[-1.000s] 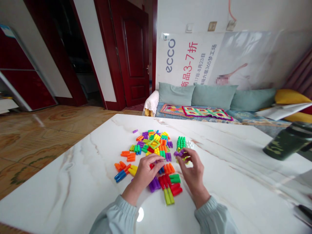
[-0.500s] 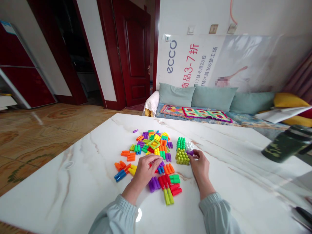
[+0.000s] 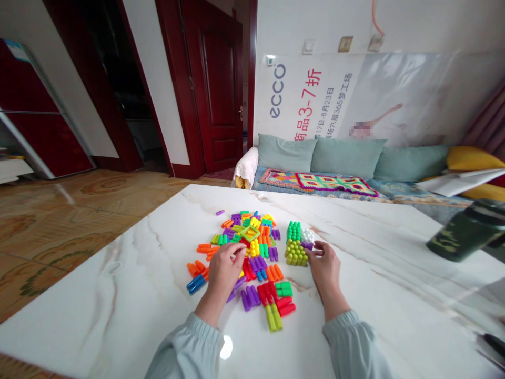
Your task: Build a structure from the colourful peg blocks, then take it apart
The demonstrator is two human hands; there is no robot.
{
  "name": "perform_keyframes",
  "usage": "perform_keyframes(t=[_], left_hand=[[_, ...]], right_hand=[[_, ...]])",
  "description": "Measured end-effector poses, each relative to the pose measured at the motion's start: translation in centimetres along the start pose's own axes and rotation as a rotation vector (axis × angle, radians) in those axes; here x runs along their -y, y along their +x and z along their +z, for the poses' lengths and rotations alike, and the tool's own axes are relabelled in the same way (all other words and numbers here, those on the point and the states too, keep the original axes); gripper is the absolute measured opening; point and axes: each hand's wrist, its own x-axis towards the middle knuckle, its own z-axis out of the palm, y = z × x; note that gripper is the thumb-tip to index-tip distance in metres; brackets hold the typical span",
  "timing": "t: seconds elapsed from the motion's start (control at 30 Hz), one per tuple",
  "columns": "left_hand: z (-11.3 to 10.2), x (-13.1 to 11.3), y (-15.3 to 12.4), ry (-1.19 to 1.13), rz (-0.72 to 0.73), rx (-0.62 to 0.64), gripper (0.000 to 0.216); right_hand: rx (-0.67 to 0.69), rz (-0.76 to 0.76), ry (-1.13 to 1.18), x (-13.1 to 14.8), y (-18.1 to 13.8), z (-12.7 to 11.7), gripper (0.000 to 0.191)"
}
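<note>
My left hand (image 3: pixel 224 267) hovers over the loose pile of colourful plastic building blocks (image 3: pixel 258 264), its thumb and fingertips closed together. Whatever it pinches, if anything, cannot be made out. To the right of the pile, my right hand (image 3: pixel 325 266) rests with curled fingers at the corner of a compact group of blocks. Its thumb and index finger close on a purple building block (image 3: pixel 306 245), partly hidden by the fingertips. Touching that corner are upright olive-green blocks (image 3: pixel 295 253), with green blocks (image 3: pixel 294 230) behind them and white blocks (image 3: pixel 307 235) beside these.
All this lies on a white marble-patterned table (image 3: pixel 130 310). Red and lime blocks (image 3: pixel 273 316) lie nearest me. A dark green camouflage mug (image 3: pixel 460 234) stands at the right. Beyond the far edge is a sofa with pale green cushions (image 3: pixel 347 158).
My left hand has moved left and slightly away from me over the pile, uncovering purple and red blocks. My right hand stays by the block group almost unmoved.
</note>
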Motion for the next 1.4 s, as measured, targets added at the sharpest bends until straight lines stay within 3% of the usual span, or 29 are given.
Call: perform_keyframes(t=[0.1,0.23,0.3,0.4,0.57,0.73,0.9,1.0,1.17,1.3,1.4], left_hand=[[-0.5,-0.2,0.1,-0.006,-0.02,0.073,0.014],[-0.5,-1.5,-0.4,-0.004,0.172,0.29,0.031],[-0.3,-1.8,-0.8,0.037,0.219,0.401,0.042],[0.1,-1.6,-1.0,0.107,0.223,0.457,0.052],[0.7,-0.8,-0.7,0.079,0.19,0.403,0.045],[0.4,-1.7,-0.6,-0.295,0.069,0.261,0.028],[0.4,-2.8,-0.8,-0.964,-0.267,0.488,0.031],[0.5,-3.1,-1.1,-1.144,-0.377,0.558,0.035],[0.5,-3.2,-1.3,-1.174,-0.393,0.644,0.032],[0.4,-3.2,-1.3,-1.086,-0.38,0.638,0.034],[0.2,-3.2,-1.1,-1.023,-0.351,0.597,0.039]], right_hand=[[-0.089,-0.056,-0.031,0.6,-0.5,-0.6,0.047],[-0.233,-0.183,-0.02,2.1,-1.3,-1.4,0.033],[-0.256,-0.251,0.025,2.9,-1.7,-1.5,0.028],[-0.254,-0.338,0.085,3.8,-2.2,-1.5,0.022],[-0.169,-0.419,0.179,5.0,-3.2,-1.1,0.016],[-0.003,-0.493,0.267,6.1,-4.4,-0.9,0.012],[0.366,-0.533,0.382,7.4,-5.4,-0.9,0.028],[0.504,-0.607,0.417,8.0,-5.7,-0.8,0.026],[0.468,-0.614,0.451,8.3,-5.9,-0.6,0.015],[0.451,-0.594,0.424,8.3,-6.2,-0.6,0.01],[0.298,-0.521,0.42,8.0,-5.9,-0.8,0.013]])
